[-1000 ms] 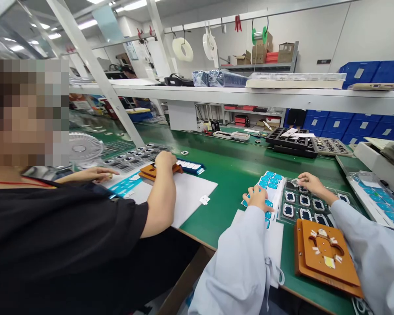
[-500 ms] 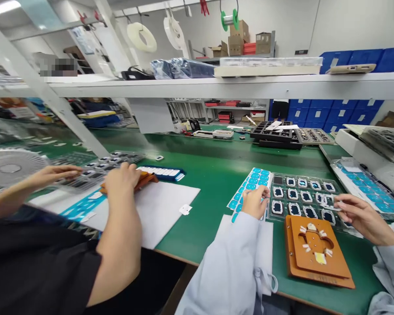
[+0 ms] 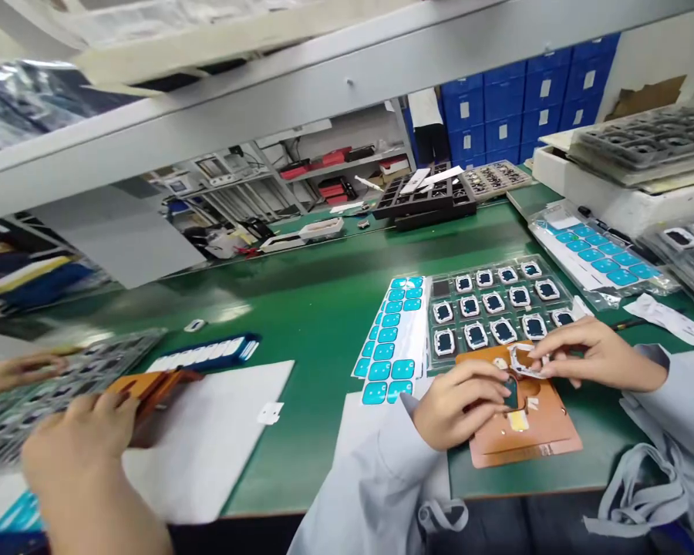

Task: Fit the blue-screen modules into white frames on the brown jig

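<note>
Head view: left hand [image 3: 459, 402] curled on orange jig [image 3: 526, 428]; right hand [image 3: 595, 356] pinching frame part [image 3: 521, 360].

Two orange jigs [image 3: 526, 432] [image 3: 150, 385], one clear parts tray [image 3: 500, 304].

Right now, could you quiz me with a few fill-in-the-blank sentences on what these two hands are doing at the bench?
1. Both hands work over an ____ jig.
2. The right hand pinches a small ____ frame.
3. Left of the parts tray lies a sheet of ____ stickers.
4. The bench top is ____.

Missing words: orange; white; blue; green
</note>
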A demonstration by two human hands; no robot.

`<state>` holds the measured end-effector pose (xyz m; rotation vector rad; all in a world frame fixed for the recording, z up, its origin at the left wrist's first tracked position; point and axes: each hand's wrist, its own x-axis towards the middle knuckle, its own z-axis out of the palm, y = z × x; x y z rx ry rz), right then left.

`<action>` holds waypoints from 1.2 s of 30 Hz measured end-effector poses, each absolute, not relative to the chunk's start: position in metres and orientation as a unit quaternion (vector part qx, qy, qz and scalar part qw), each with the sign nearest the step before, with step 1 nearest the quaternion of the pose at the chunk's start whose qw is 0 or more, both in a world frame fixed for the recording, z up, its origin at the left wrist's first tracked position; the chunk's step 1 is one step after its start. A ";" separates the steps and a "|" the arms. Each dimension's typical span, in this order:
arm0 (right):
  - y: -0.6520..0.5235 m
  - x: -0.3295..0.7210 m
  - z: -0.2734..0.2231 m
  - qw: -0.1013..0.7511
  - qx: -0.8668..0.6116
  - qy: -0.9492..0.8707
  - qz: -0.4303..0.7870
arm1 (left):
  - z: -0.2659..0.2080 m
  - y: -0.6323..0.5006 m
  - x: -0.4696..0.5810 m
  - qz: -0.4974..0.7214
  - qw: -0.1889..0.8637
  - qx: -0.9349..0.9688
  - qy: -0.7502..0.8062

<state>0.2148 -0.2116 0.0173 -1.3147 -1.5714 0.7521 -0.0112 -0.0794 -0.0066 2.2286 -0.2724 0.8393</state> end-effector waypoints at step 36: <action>-0.215 0.217 0.012 0.438 -0.468 -0.755 0.140 | 0.001 -0.076 -0.015 0.297 0.198 0.926 -0.121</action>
